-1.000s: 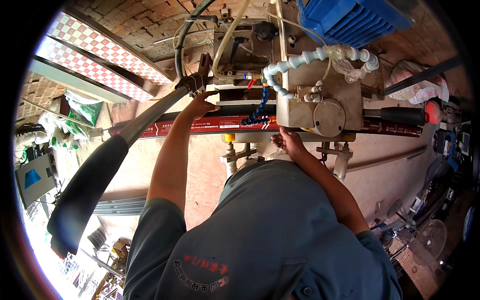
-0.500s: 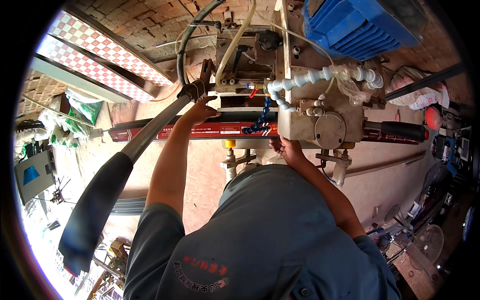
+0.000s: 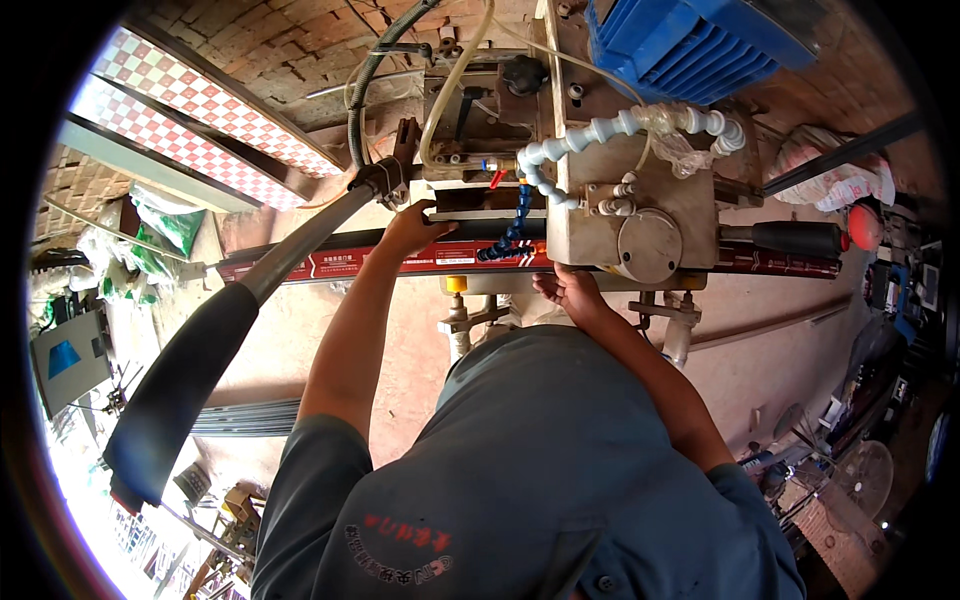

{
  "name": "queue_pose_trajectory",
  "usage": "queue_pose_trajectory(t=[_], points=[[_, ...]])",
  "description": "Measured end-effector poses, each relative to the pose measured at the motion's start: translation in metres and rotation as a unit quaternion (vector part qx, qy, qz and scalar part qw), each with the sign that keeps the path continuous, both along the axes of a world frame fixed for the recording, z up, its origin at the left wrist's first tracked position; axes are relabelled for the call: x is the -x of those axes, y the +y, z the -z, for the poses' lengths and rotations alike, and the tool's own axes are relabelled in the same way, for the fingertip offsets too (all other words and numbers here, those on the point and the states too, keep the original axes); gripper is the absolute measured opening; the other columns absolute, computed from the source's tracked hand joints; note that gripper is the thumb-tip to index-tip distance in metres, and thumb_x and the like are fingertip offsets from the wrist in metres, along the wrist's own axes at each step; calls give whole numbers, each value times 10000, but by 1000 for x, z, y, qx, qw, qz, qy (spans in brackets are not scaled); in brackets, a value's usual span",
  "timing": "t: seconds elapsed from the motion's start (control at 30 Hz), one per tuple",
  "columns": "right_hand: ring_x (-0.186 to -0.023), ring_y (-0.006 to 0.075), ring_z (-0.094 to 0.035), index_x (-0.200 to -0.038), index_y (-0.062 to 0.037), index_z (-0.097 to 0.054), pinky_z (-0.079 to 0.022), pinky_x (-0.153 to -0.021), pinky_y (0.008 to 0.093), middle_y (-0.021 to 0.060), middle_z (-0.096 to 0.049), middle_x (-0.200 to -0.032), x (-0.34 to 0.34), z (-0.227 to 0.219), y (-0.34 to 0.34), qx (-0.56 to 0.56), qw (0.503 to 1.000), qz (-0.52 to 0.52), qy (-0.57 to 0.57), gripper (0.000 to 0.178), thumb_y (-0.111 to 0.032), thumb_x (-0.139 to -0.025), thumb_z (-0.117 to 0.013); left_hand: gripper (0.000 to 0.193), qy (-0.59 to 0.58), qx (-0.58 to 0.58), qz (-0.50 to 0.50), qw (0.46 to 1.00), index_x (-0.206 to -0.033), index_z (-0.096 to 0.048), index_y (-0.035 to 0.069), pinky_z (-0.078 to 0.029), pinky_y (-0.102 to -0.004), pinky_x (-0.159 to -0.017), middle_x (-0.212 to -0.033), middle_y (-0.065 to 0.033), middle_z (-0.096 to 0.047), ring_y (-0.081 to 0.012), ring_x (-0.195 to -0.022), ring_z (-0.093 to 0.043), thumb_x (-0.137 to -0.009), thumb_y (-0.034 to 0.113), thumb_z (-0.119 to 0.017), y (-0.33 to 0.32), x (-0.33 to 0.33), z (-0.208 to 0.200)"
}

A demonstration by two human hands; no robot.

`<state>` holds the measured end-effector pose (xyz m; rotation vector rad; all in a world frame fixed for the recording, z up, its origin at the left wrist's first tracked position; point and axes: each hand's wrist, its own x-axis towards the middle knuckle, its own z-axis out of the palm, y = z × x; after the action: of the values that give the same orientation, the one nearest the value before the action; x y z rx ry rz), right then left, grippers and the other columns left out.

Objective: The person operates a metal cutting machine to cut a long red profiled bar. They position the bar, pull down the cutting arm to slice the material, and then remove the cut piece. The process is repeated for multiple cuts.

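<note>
A long straight bar (image 3: 345, 262), black with red printed film along its near side, runs crosswise under the machine head (image 3: 655, 235). My left hand (image 3: 412, 232) lies over the bar left of the head, index finger reaching past its far edge and thumb on top; its other fingers are hidden. Under the near edge of the head, my right hand (image 3: 570, 292) has curled fingers, with the thumb raised against the bar's near edge. A blue segmented coolant hose (image 3: 520, 215) points down at the bar between my hands.
A lever with a black grip (image 3: 185, 385) slants across the left side. A blue motor (image 3: 700, 50) tops the machine, with a white segmented hose (image 3: 610, 130) below. Checkered red-and-white profiles (image 3: 220, 105) lean at upper left. A fan (image 3: 862, 478) stands at lower right.
My left hand has moved slightly right along the bar, closer to the blue hose. My right hand stays by the bar's near edge. The whole view has shifted a little.
</note>
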<state>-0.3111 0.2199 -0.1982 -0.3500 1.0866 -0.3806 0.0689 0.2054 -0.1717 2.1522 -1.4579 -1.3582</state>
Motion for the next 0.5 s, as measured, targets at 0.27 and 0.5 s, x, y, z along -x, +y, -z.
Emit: queue_pose_trajectory(t=[0.27, 0.5], points=[[-923, 229, -754, -1119, -42, -616, -599, -747, 316, 132, -768, -1022, 2, 3, -2, -10, 1000, 4, -13, 438, -473, -1037, -600, 983, -253, 247, -7, 935, -1551, -406, 59, -281, -534, -1214, -1541, -235, -435, -414, -1464, -355, -805, 556, -811, 48, 64, -18], [-916, 232, -761, -1154, -104, -506, -577, -767, 340, 147, -766, -1029, -3, -14, -11, -6, 996, -69, 61, 371, -466, -1078, -522, 1441, -270, 289, 78, 915, -1647, -230, 171, -146, -604, -1257, -1710, -162, -162, -401, -1572, -151, -486, 662, -929, 45, 142, -34]])
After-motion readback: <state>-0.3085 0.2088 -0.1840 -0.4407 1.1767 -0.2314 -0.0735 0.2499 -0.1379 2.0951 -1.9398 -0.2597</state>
